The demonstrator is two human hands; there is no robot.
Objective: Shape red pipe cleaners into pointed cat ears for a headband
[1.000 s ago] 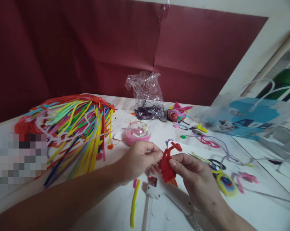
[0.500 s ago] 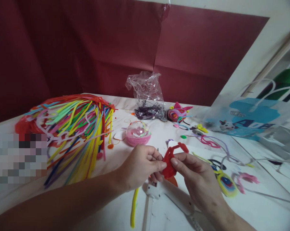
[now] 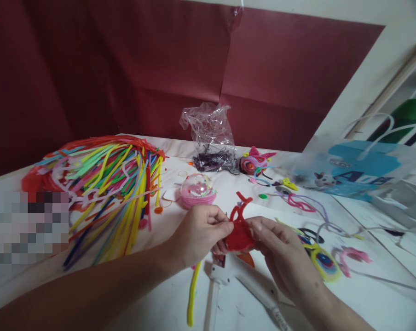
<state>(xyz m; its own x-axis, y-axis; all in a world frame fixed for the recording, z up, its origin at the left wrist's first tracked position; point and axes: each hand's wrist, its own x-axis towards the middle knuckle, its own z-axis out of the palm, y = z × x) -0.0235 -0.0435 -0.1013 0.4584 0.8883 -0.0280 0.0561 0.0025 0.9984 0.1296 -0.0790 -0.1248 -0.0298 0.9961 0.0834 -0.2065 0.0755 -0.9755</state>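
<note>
A red pipe-cleaner figure (image 3: pixel 239 230) is pinched between both hands above the white table (image 3: pixel 332 294). My left hand (image 3: pixel 200 232) grips its left side with thumb and fingers closed. My right hand (image 3: pixel 280 250) holds its right side, fingers curled round it. A thin red loop of the figure sticks up above the fingers. Under the hands lies a white glue gun (image 3: pixel 242 280), beside a loose yellow pipe cleaner (image 3: pixel 192 294).
A big heap of coloured pipe cleaners (image 3: pixel 104 188) fills the left. A clear dome on a pink base (image 3: pixel 197 189), a plastic bag (image 3: pixel 211 138), a pink coiled figure (image 3: pixel 254 162), a blue printed bag (image 3: pixel 360 168) and small coiled pieces (image 3: pixel 323 262) lie around.
The red figure has been turned and pressed lower between the hands; its free loop now points up and to the left. Both hands stayed in nearly the same place.
</note>
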